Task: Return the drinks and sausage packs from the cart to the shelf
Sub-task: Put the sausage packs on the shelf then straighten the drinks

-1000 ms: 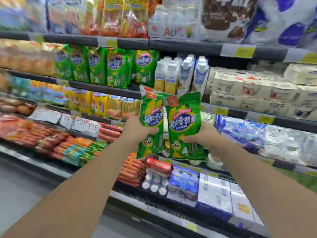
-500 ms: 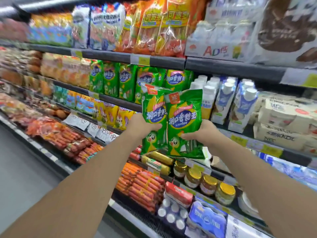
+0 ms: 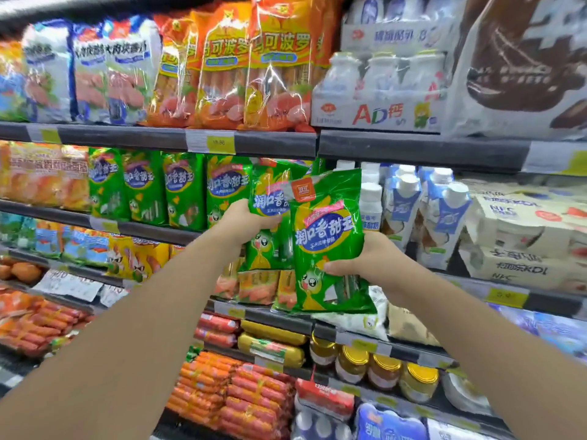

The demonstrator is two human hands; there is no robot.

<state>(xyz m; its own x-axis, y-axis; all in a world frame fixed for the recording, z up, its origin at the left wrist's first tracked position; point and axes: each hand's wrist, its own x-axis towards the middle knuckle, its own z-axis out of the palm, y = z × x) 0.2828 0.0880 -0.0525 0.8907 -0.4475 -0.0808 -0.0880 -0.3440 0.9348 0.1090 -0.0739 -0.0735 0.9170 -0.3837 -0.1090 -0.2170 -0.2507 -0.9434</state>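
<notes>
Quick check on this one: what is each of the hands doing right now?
Left hand: closed on a green sausage pack.
Right hand: closed on a second green sausage pack, in front of the first.

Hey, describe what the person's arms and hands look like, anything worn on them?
Both forearms are bare from the bottom frame edge up to the wrists: no sleeves show. The left hand and right hand are bare too, with no gloves, and no watch, bracelet or ring visible.
</notes>
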